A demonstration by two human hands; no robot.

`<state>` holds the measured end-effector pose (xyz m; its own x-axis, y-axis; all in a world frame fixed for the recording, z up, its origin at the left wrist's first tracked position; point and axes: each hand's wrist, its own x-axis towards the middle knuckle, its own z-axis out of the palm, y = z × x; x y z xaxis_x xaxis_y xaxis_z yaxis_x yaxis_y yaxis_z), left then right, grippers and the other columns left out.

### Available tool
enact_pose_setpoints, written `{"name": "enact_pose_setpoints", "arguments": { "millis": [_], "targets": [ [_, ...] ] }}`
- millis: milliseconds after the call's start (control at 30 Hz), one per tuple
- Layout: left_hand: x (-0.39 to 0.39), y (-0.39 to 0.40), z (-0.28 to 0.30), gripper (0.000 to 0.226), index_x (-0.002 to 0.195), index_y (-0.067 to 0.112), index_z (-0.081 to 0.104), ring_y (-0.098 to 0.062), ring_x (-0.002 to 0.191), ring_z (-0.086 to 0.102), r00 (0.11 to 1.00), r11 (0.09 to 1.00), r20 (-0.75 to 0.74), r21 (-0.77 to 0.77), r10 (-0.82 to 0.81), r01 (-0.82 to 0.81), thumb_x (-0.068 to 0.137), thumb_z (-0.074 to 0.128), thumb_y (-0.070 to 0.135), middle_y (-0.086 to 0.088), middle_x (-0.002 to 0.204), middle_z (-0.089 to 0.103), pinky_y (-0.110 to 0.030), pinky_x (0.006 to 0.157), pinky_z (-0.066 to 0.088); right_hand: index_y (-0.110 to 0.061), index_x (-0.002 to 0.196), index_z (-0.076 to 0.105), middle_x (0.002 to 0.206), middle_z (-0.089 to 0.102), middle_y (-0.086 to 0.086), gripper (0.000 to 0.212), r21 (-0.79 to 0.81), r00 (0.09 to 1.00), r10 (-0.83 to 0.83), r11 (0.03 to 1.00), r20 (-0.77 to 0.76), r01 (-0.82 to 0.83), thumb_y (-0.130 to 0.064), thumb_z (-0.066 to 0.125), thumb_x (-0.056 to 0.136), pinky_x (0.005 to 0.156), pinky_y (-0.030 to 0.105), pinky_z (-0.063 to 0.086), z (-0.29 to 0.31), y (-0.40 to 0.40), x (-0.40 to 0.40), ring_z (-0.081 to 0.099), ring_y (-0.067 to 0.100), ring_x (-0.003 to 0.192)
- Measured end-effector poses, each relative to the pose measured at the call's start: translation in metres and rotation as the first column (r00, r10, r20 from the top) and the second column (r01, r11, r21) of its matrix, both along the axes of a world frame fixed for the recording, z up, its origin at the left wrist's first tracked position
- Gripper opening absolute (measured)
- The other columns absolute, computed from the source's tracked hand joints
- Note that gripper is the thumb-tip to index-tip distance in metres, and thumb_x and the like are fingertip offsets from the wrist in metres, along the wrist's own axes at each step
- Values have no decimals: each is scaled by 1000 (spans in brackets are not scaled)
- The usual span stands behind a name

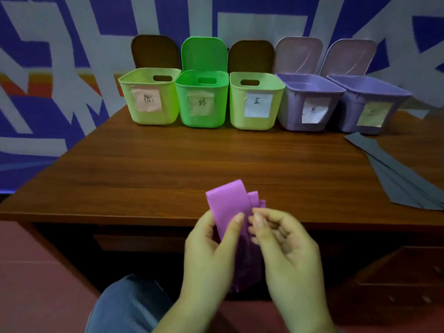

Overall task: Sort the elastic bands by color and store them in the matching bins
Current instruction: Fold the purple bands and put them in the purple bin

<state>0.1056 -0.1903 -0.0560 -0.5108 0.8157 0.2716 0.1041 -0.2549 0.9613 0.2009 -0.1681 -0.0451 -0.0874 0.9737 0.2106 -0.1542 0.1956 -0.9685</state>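
Observation:
A folded purple elastic band (228, 200) stands up between both hands just in front of the desk's near edge; its lower part hangs down between the palms. My left hand (211, 251) grips it with thumb on its front. My right hand (286, 248) pinches its right edge with curled fingers. Along the back of the desk stand open bins with labels: a light green bin (150, 116), a bright green bin (203, 118), another light green bin (255, 121), a purple bin (310, 123) and a second purple bin (370, 126).
The wooden desk (168, 169) carries several grey flat bands or sheets (403, 179) fanned at its right side. All bin lids are raised against the blue and white wall. My knee in jeans (127, 306) shows below the desk edge.

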Motion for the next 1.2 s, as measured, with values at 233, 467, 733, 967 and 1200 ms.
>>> {"name": "enact_pose_setpoints", "arguments": {
  "millis": [233, 467, 733, 967, 1200],
  "targets": [
    [4, 1, -22, 41, 113, 40, 58, -12, 103, 62, 968, 996, -245, 51, -59, 74, 74, 55, 28, 14, 112, 56, -24, 81, 53, -13, 103, 70, 98, 74, -2, 73, -67, 983, 141, 987, -116, -149, -70, 71, 57, 71, 16, 52, -3, -1, 5, 70, 11, 91],
    [6, 3, -28, 30, 98, 21, 69, -18, 100, 64, 964, 973, 148, -21, -223, 228, 71, 58, 25, -4, 103, 68, -29, 88, 50, -26, 84, 70, 83, 74, -11, 16, -143, 996, 59, 987, -65, -68, -25, 72, 68, 66, 13, 50, -17, 8, 14, 68, -1, 78],
    [3, 12, -10, 19, 75, 13, 54, -5, 47, 53, 802, 936, 591, -226, -88, 270, 72, 64, 28, 3, 53, 55, -21, 59, 46, -20, 80, 71, 73, 70, -1, 4, -80, 987, 32, 997, 158, -20, -17, 71, 82, 66, 28, 50, -34, 11, 19, 61, 7, 66],
    [2, 15, -22, 7, 78, 7, 62, -11, 53, 60, 736, 914, 674, -259, -62, 314, 84, 60, 11, -4, 59, 62, -24, 64, 52, -19, 81, 70, 74, 71, -6, 12, -71, 982, -23, 997, 186, 37, -8, 67, 84, 64, 17, 48, -41, 15, 24, 61, 2, 66],
    [-3, 14, -23, 25, 64, 9, 72, -12, 59, 64, 766, 877, 637, -318, -84, 360, 84, 59, 3, -9, 66, 68, -26, 75, 55, -22, 78, 69, 71, 70, -5, 15, -65, 973, -7, 998, 231, 22, -8, 68, 83, 63, 17, 48, -44, 16, 23, 61, 3, 64]
  ]
}}
